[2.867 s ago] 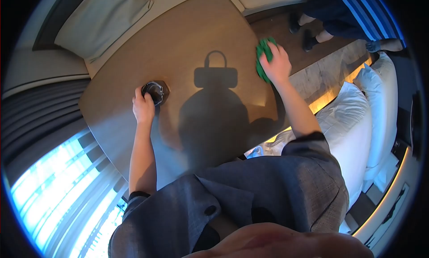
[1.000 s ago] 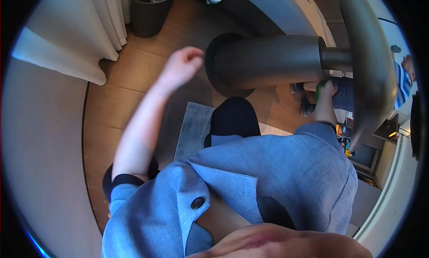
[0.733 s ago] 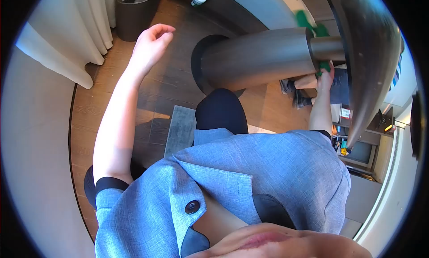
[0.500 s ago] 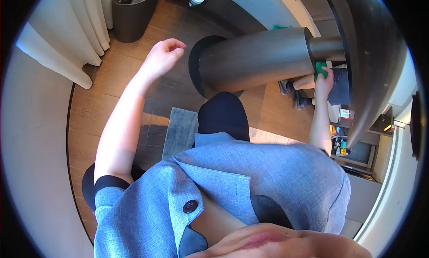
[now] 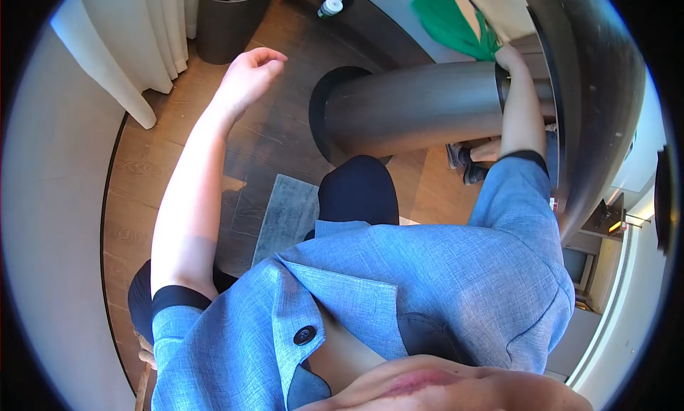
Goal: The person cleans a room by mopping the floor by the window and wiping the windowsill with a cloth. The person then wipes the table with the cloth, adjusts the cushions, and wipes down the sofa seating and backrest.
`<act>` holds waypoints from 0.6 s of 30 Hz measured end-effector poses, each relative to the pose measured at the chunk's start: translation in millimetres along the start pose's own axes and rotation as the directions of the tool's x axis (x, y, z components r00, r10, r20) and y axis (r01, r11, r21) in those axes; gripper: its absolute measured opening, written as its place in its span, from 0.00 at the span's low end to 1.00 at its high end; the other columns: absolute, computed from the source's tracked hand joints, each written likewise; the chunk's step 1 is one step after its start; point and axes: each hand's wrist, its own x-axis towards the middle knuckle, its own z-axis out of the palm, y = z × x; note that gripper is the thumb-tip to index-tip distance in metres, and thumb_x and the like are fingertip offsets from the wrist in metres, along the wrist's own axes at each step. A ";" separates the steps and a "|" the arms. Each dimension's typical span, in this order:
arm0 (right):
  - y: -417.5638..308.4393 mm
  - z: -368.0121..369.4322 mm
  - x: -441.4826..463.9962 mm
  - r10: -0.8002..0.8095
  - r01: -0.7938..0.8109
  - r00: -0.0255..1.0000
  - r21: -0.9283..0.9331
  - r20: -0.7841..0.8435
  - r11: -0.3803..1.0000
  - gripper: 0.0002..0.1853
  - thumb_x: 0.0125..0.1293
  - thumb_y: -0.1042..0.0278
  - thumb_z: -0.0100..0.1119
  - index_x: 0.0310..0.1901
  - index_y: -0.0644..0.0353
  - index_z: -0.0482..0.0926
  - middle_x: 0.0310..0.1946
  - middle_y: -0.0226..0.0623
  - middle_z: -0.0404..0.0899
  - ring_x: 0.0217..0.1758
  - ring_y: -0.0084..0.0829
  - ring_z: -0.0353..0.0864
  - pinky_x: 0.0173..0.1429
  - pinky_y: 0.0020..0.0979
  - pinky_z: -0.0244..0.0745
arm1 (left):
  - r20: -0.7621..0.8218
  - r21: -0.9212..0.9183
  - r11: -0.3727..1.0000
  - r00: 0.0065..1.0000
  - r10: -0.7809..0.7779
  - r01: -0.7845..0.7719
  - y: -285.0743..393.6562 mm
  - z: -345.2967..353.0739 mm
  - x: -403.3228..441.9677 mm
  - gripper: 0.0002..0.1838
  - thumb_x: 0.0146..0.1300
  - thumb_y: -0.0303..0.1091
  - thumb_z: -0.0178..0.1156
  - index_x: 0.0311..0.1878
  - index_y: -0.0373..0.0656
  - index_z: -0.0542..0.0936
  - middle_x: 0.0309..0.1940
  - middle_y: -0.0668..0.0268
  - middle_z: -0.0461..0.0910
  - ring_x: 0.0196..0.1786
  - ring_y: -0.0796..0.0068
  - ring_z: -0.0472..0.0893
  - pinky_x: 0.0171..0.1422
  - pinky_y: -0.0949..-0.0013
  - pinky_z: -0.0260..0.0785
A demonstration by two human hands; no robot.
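Observation:
A bright green cloth (image 5: pixel 456 28) trails from my right hand (image 5: pixel 506 57), whose fingers are closed round one end of it. That hand is at the upper end of a dark cylindrical pedestal (image 5: pixel 413 105), close to the edge of a dark, glossy tabletop (image 5: pixel 595 90). My right forearm reaches across in front of the pedestal's narrower neck. Over the floor on the other side, my left hand (image 5: pixel 249 76) hangs in the air, its fingers loosely curled together, with nothing visible in it and touching nothing.
A dark waste bin (image 5: pixel 231 26) with a liner stands by white curtains (image 5: pixel 139 51). Beside a low dark wall is a small white container (image 5: pixel 330 7). A grey mat (image 5: pixel 288 211) lies on the wood floor. Another person's shoes (image 5: pixel 474 172) and legs show beyond the pedestal.
My right hand has moved up and away past the pedestal's neck, and the green cloth, bunched before, now spreads out to the left. The left hand has barely shifted.

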 end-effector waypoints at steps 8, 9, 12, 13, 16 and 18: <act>-158.9 -2.7 -164.1 -0.471 0.477 0.879 0.134 -0.073 0.869 0.14 0.54 0.67 0.48 0.42 0.58 0.77 0.40 0.52 0.78 0.45 0.49 0.77 0.49 0.43 0.71 | -0.154 -0.079 0.997 0.988 -0.028 0.016 -0.9 -39.8 -3.2 0.14 0.62 0.37 0.49 0.48 0.44 0.77 0.39 0.69 0.78 0.41 0.80 0.74 0.50 0.75 0.65; -175.8 17.8 -157.7 -0.524 0.526 0.849 0.178 -0.062 0.832 0.14 0.55 0.67 0.49 0.42 0.58 0.76 0.40 0.52 0.78 0.44 0.49 0.77 0.50 0.43 0.70 | -0.167 -0.081 0.996 0.985 -0.051 0.038 2.1 -43.6 -4.7 0.14 0.63 0.38 0.49 0.48 0.44 0.77 0.39 0.68 0.78 0.42 0.79 0.75 0.51 0.74 0.66; -212.2 54.7 -102.4 -0.335 0.278 0.941 0.457 0.048 0.845 0.15 0.54 0.66 0.50 0.44 0.57 0.76 0.38 0.46 0.79 0.41 0.41 0.80 0.39 0.40 0.76 | -0.197 -0.126 0.992 0.979 -0.052 0.027 3.2 -54.8 -12.6 0.15 0.64 0.39 0.49 0.49 0.44 0.76 0.40 0.67 0.78 0.44 0.79 0.75 0.52 0.73 0.66; -216.9 54.4 -86.4 -0.235 0.097 0.952 0.539 0.194 0.837 0.16 0.54 0.66 0.50 0.46 0.57 0.75 0.38 0.44 0.80 0.41 0.37 0.81 0.35 0.37 0.77 | -0.208 -0.129 0.991 0.977 -0.053 0.026 1.3 -59.1 -15.6 0.15 0.64 0.40 0.49 0.50 0.44 0.76 0.41 0.67 0.78 0.44 0.78 0.75 0.53 0.72 0.66; -214.6 65.0 -38.4 -0.041 -0.040 0.993 0.643 0.111 0.765 0.17 0.57 0.66 0.52 0.50 0.56 0.72 0.37 0.39 0.79 0.38 0.32 0.80 0.29 0.32 0.76 | -0.272 -0.135 0.989 0.958 -0.097 0.061 -2.2 -67.8 -26.5 0.16 0.61 0.39 0.50 0.49 0.44 0.77 0.40 0.67 0.78 0.43 0.78 0.76 0.52 0.73 0.66; -204.7 63.0 -5.6 0.033 0.016 0.997 0.614 -0.069 0.789 0.18 0.56 0.65 0.52 0.50 0.56 0.72 0.43 0.42 0.78 0.42 0.39 0.79 0.38 0.37 0.76 | -0.289 -0.112 0.990 0.951 -0.112 0.082 -10.8 -73.9 -32.0 0.17 0.64 0.41 0.50 0.51 0.44 0.75 0.41 0.67 0.78 0.45 0.77 0.76 0.53 0.73 0.66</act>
